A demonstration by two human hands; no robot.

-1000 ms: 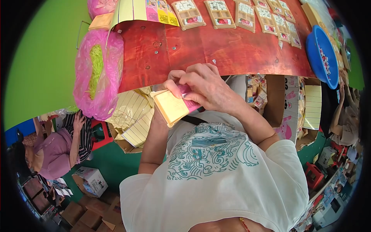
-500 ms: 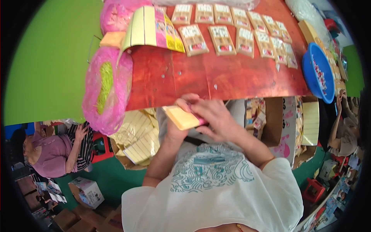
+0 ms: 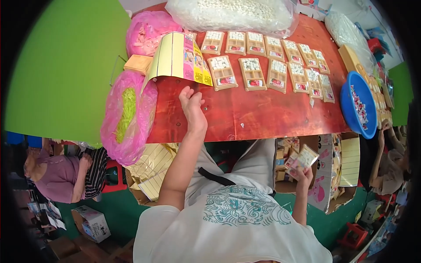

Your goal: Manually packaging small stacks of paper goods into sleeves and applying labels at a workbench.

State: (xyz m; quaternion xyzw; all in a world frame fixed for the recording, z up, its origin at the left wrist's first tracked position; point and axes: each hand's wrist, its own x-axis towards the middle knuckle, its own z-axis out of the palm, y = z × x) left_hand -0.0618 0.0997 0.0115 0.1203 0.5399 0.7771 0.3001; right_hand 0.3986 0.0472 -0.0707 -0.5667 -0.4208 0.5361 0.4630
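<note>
The left hand (image 3: 193, 110) is loose; apart, the right hand (image 3: 304, 176) grips a flat, pale-and-pink packet (image 3: 304, 158).

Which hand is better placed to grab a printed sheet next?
Probably left: the left hand looks empty and is near the printed sheets. The right hand holds a pack near the carton.

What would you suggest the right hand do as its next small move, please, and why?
I would probably have the right hand let the flat pack go into the brown carton: the pack appears to be over the carton's open top, and similar-looking packs lie loosely inside it.
</note>
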